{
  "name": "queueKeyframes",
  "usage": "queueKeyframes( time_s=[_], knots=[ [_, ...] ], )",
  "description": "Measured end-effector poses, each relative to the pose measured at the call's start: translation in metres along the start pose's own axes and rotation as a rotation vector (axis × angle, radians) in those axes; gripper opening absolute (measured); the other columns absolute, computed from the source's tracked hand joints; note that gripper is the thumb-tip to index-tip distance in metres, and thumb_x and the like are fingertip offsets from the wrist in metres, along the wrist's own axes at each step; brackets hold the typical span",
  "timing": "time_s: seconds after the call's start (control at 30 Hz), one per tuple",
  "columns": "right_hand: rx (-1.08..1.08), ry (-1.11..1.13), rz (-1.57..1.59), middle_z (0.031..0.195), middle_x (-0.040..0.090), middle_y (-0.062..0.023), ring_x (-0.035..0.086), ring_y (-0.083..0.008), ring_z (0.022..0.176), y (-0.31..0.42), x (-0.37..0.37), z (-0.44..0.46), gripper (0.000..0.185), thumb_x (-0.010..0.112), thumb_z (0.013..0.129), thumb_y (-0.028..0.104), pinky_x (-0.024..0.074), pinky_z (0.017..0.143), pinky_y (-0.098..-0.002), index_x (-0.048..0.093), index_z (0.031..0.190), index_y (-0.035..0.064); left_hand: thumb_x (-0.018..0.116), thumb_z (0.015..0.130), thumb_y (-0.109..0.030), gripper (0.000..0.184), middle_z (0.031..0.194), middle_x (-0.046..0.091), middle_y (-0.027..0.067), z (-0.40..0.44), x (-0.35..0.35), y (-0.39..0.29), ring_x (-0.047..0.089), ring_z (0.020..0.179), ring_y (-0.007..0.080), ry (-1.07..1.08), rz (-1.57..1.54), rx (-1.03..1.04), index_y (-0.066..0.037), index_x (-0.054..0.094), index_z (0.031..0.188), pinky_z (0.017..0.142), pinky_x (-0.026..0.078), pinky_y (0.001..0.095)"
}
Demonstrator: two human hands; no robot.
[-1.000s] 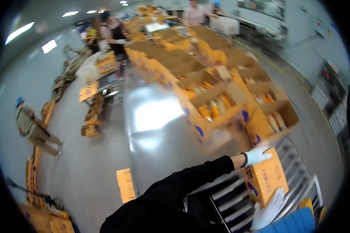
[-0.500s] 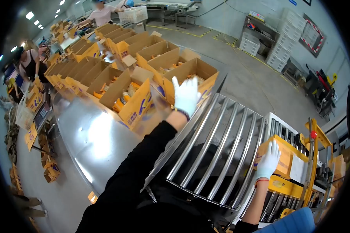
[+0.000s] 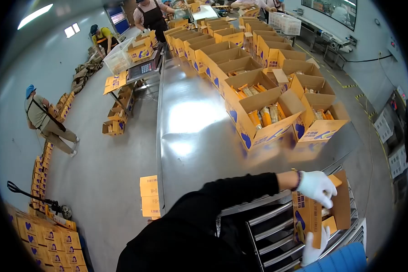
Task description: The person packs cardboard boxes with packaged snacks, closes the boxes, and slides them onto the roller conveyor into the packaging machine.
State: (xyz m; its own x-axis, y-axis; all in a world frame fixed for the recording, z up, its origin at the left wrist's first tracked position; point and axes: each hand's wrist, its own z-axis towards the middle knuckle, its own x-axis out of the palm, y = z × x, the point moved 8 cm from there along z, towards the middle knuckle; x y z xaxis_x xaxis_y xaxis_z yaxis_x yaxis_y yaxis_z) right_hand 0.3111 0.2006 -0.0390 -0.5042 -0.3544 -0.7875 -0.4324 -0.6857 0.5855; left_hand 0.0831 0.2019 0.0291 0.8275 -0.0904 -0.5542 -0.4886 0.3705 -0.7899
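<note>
A yellow-orange carton (image 3: 307,217) with open flaps stands on the metal rollers (image 3: 276,245) at the lower right. My left hand (image 3: 318,187), in a white glove, is over its top with fingers curled on a flap. My right hand (image 3: 315,247), also gloved, lies against the carton's near side, its fingers partly hidden by the flap. A little of the contents shows between the flaps. Beyond, open cartons (image 3: 269,118) filled with orange and clear packets stand in rows on the steel table (image 3: 186,149).
A scale (image 3: 143,69) and white crate (image 3: 118,56) stand left of the table. Several people work at the back; one person (image 3: 47,118) stands at the left. Stacked cartons (image 3: 50,240) and a pallet jack (image 3: 54,206) are at the lower left. A blue curved object (image 3: 340,259) is at the bottom right.
The view has swung back left. My left hand went from reaching near the table cartons to an open carton on the rollers. My right hand left the closed carton by the yellow machine.
</note>
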Motion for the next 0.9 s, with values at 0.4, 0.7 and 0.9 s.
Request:
queueKeyframes(
  time_s=[0.4,0.7,0.9],
  knots=[
    [0.203,-0.222,-0.647,0.154,0.043,-0.0233,0.038,-0.0457,0.142,0.028,-0.027,-0.013,0.097,0.082,0.072,0.013,0.0276,0.122,-0.0519,0.036,0.156,-0.0004,0.08,0.081,-0.053,0.08,0.136,0.059,0.0272,0.02,0.042,0.109,0.058,0.127,0.0386,-0.32,-0.265,-0.543,0.004,0.059,0.133,0.107,0.047,0.0436],
    [0.31,-0.3,-0.733,0.157,0.041,-0.0193,0.033,-0.0381,0.149,-0.048,-0.069,-0.023,0.102,0.082,0.07,0.02,0.0212,0.127,-0.0497,0.031,0.155,-0.0042,0.063,0.098,-0.036,0.054,0.12,0.063,0.0267,0.078,0.222,0.008,0.064,0.11,0.039,-0.27,-0.326,-0.134,0.006,0.051,0.13,0.098,0.05,0.0466],
    [0.392,-0.402,-0.802,0.159,0.042,-0.017,0.034,-0.0381,0.149,-0.103,-0.097,-0.069,0.079,0.066,0.084,0.012,0.022,0.126,-0.0492,0.035,0.155,-0.001,0.066,0.091,-0.028,0.043,0.109,0.065,0.0215,-0.008,0.108,0.022,0.062,0.102,0.0414,-0.057,0.135,-0.125,-0.004,0.059,0.126,0.09,0.05,0.0502]
  ],
)
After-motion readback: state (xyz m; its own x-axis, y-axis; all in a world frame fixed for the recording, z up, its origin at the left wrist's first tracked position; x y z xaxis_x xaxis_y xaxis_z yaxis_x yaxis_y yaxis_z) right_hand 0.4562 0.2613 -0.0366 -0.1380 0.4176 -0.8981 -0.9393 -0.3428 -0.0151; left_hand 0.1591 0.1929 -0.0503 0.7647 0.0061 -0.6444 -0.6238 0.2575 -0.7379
